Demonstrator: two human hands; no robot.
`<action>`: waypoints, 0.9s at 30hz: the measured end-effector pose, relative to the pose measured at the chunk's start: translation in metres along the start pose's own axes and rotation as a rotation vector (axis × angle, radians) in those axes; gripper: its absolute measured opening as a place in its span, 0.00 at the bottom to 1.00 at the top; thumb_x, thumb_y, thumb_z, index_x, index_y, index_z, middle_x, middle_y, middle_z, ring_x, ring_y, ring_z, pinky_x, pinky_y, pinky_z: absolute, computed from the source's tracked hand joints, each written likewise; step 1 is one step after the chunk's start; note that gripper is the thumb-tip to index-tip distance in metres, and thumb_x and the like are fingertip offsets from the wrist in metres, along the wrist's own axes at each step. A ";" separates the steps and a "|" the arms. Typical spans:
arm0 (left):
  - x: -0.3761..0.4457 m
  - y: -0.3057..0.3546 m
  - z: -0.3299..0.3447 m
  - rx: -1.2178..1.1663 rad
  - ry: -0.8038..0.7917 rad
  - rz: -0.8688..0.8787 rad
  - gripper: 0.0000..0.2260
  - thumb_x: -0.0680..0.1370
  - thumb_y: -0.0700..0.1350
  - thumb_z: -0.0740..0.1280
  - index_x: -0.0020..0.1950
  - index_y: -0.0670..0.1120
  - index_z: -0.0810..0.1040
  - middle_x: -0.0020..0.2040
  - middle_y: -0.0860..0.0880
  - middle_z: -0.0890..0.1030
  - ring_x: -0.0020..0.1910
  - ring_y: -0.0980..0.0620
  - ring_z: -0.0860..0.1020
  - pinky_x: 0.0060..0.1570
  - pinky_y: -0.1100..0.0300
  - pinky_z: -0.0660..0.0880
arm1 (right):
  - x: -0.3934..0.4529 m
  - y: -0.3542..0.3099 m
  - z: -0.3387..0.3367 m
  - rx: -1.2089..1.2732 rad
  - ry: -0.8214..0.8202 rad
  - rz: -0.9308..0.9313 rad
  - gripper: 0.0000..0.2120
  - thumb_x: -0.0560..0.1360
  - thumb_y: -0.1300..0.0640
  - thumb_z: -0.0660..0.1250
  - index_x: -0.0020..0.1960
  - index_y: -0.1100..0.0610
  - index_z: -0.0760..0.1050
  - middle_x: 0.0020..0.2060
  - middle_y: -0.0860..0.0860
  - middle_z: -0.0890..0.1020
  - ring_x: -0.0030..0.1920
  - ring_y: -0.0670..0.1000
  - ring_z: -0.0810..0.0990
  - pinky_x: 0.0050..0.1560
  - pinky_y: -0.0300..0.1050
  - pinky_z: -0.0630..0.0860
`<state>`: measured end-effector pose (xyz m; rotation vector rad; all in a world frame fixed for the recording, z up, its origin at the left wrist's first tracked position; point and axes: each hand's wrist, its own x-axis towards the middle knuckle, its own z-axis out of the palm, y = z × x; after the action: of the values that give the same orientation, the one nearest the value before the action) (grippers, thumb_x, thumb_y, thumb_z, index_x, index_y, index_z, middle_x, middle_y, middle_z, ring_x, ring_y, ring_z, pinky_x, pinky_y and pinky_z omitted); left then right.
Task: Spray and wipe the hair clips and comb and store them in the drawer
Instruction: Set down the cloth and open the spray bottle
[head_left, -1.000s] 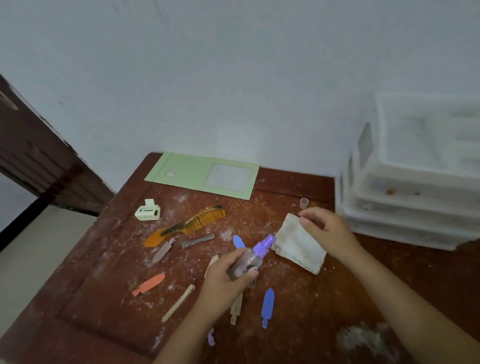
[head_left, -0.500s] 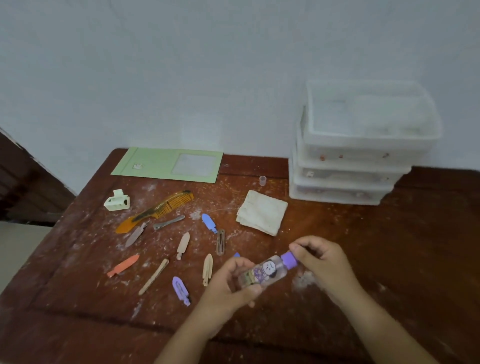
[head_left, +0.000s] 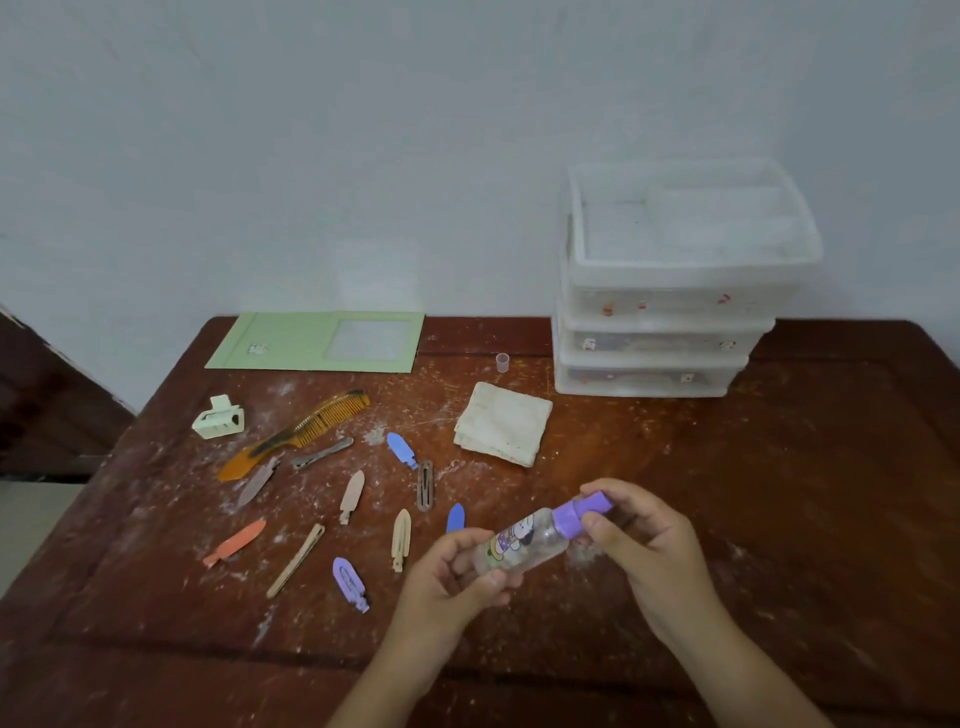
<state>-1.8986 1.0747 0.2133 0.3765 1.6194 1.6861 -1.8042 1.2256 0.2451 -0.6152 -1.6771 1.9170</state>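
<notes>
My left hand (head_left: 452, 577) grips the clear body of a small spray bottle (head_left: 524, 540), held tilted above the table. My right hand (head_left: 641, 545) pinches its purple nozzle top. Left of the hands, several hair clips lie scattered: a blue clip (head_left: 401, 449), a purple clip (head_left: 349, 582), an orange clip (head_left: 235, 543), a beige clip (head_left: 401, 538). An amber comb (head_left: 296, 434) and a cream claw clip (head_left: 219, 417) lie further back left. A folded white cloth (head_left: 503, 423) lies behind the bottle. The white plastic drawer unit (head_left: 670, 312) stands at the back right, its drawers closed.
The brown wooden table (head_left: 779, 493) is dusty with white specks. A green folder (head_left: 322, 341) lies at the back edge by the wall. A small clear cap (head_left: 502, 362) stands next to the drawer unit. A dark wooden panel (head_left: 47, 405) leans at the left.
My right hand left the cloth and took hold of the bottle's purple top. The bottle came nearer to me, and the view shifted to the right, showing the whole drawer unit.
</notes>
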 end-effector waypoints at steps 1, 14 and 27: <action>0.000 0.000 -0.001 -0.005 0.006 -0.002 0.17 0.62 0.40 0.73 0.48 0.43 0.75 0.36 0.49 0.85 0.36 0.55 0.82 0.35 0.65 0.78 | 0.000 0.001 0.000 0.011 -0.021 -0.021 0.17 0.67 0.67 0.71 0.36 0.43 0.81 0.35 0.43 0.83 0.34 0.39 0.79 0.34 0.31 0.75; -0.014 -0.007 -0.024 0.005 0.026 -0.062 0.09 0.70 0.36 0.67 0.49 0.43 0.76 0.33 0.49 0.84 0.35 0.56 0.82 0.37 0.66 0.78 | 0.014 0.012 -0.005 -0.262 -0.329 -0.068 0.10 0.65 0.57 0.70 0.37 0.41 0.77 0.39 0.44 0.83 0.38 0.43 0.81 0.38 0.33 0.77; -0.024 -0.011 -0.016 -0.272 0.089 -0.250 0.13 0.79 0.40 0.51 0.45 0.36 0.73 0.27 0.44 0.81 0.20 0.53 0.76 0.19 0.67 0.73 | 0.021 0.029 0.016 -0.066 -0.304 -0.022 0.10 0.60 0.47 0.67 0.40 0.38 0.80 0.37 0.40 0.83 0.40 0.39 0.80 0.40 0.29 0.74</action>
<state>-1.8894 1.0458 0.2073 -0.0358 1.4080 1.7172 -1.8330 1.2242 0.2179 -0.3398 -1.9292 2.0254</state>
